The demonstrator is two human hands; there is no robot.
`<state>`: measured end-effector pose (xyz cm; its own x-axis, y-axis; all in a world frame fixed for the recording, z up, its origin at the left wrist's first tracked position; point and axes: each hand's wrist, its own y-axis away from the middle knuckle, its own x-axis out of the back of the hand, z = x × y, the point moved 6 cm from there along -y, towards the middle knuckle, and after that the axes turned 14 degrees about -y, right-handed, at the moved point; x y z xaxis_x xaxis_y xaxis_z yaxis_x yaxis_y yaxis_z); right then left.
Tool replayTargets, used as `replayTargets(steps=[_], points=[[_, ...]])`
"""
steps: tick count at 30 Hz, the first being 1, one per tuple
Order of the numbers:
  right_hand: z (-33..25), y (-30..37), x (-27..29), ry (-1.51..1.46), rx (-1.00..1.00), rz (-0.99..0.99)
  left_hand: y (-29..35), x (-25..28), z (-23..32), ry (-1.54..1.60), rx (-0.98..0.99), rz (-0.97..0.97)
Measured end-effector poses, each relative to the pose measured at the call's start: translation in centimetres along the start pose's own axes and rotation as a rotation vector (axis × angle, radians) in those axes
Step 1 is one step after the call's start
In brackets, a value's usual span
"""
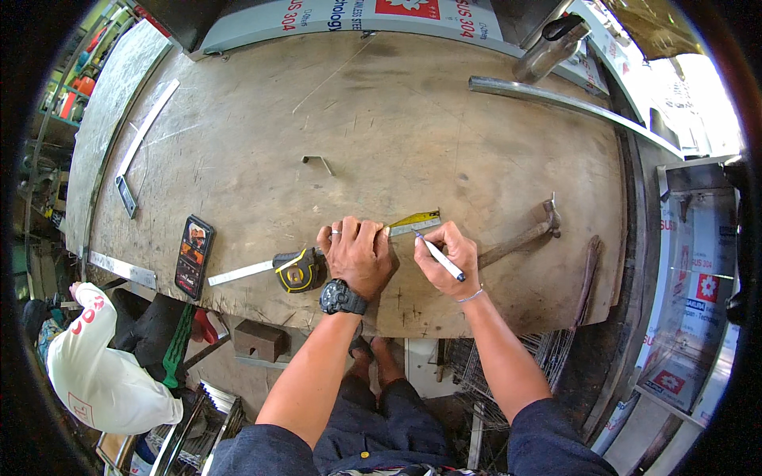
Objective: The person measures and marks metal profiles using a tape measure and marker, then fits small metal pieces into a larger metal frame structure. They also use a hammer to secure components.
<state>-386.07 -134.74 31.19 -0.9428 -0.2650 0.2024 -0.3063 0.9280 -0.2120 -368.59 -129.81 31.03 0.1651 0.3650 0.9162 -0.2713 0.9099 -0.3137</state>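
A metal strip [240,273] lies on the worn wooden table [381,143], passing under my left hand [359,258]. That hand, with a watch at its wrist, bends its fingers down over the strip and the tape measure. The black and yellow tape case [297,271] sits by its outer side. Beyond the fingers, the yellow tape blade [419,218] runs out along the strip's far edge. My right hand [452,255] grips a white marker pen [441,259], its tip at the strip, close to the blade's end. Whether the tip touches is too small to tell.
A hammer [516,244] lies right of my right hand, with a dark bar [589,274] farther right. Left are a phone [194,258] and thin metal pieces [147,135]. A small bent piece [319,163] lies mid-table. A person [111,357] is at lower left.
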Motion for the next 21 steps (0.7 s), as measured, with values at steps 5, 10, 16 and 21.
replayTargets(steps=[5, 10, 16, 21], points=[[0.05, -0.12, 0.02, 0.031, 0.036, 0.015, -0.07, -0.12, 0.03, -0.007, 0.001, -0.01], [-0.08, -0.18, -0.06, 0.038, 0.037, 0.013, -0.1, -0.01, -0.02, 0.002, -0.001, -0.016], [-0.03, -0.22, -0.13, 0.051, 0.038, 0.004, -0.09, 0.06, 0.03, 0.006, -0.002, -0.02], [0.22, -0.15, -0.19, 0.03, 0.015, 0.002, -0.05, -0.04, -0.02, 0.01, -0.004, -0.024]])
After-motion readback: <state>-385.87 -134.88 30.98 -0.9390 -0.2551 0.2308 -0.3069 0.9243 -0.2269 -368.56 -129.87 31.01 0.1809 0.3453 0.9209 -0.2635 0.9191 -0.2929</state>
